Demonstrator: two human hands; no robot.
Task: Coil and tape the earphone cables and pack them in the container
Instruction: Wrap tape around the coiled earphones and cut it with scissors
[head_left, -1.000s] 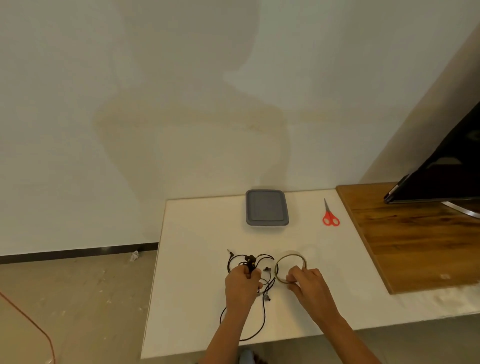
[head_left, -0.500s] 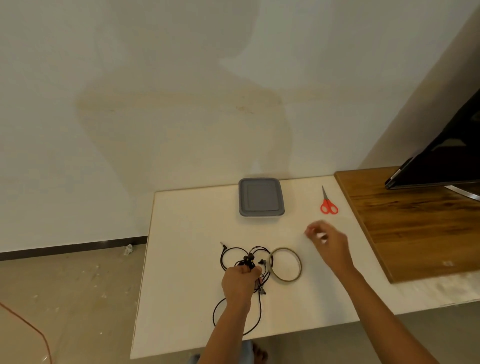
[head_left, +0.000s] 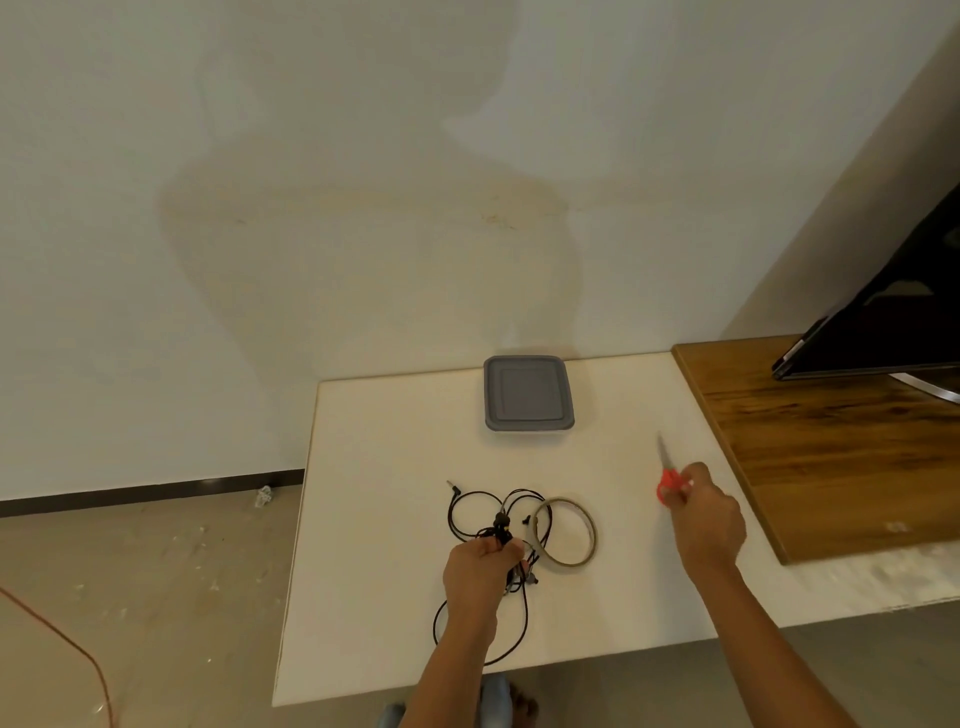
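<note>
While the left hand (head_left: 480, 571) gripped the earphone cables (head_left: 500, 521), the right hand (head_left: 706, 519) left the tape (head_left: 592, 532) and grabbed the scissors (head_left: 667, 483), likely to cut it.

Dark screen (head_left: 893, 332) sat over the wooden tabletop (head_left: 831, 452) on the right, orange cord (head_left: 67, 642) lay on the floor.

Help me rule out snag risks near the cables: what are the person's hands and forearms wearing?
Nothing that shows. The left hand and right hand are bare, with no gloves, rings or watch visible. The left forearm and right forearm are uncovered down to the frame's lower edge; no sleeve appears.
</note>
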